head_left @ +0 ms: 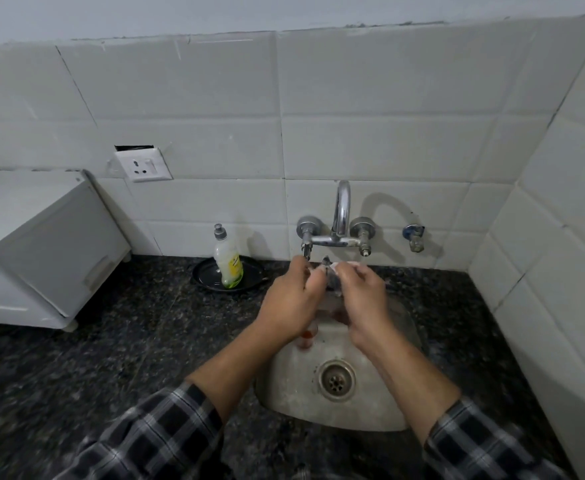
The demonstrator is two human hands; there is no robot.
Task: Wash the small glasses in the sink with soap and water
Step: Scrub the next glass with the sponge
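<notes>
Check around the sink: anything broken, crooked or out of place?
The wall socket, left of the tap, sits tilted with a dark gap open above it, as if pulled loose from the tile. Nothing else stands out.

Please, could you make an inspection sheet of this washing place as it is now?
Surface: dark speckled counter with a steel sink set in it.
Job's things: soap bottle upright on a black dish; what seems a reddish small glass in the sink, blurred.
Clutter: white box at the left.
Hands: left hand and right hand close together under the tap; what they hold is too blurred to tell.
Cables: nothing seen.
Surroundings: tiled wall, wall socket, second valve.
</notes>
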